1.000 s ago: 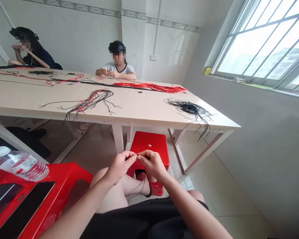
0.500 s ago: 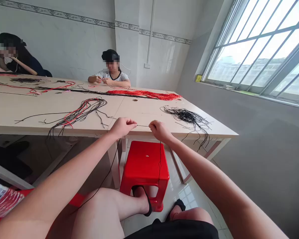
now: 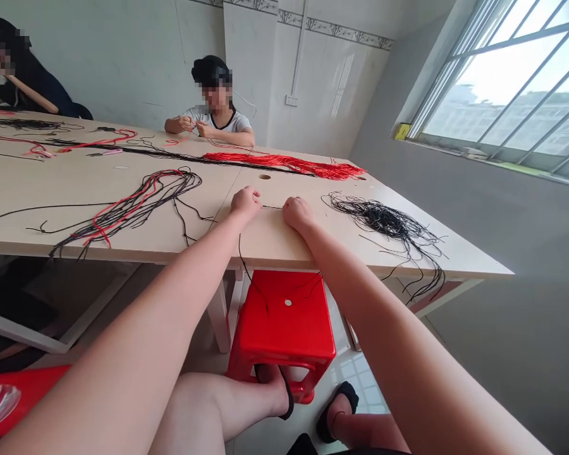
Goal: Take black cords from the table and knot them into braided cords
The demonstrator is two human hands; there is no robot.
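Cord (image 3: 272,206) gripped in curled left hand (image 3: 246,202) and curled right hand (image 3: 298,212), straight across the short gap between, over table (image 3: 270,243). Apparently pulling taut at this step; next, probably calls for even tension.

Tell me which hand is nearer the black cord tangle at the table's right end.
Right. The right hand is to the left of the black cord tangle, not touching it; the left hand is farther left.
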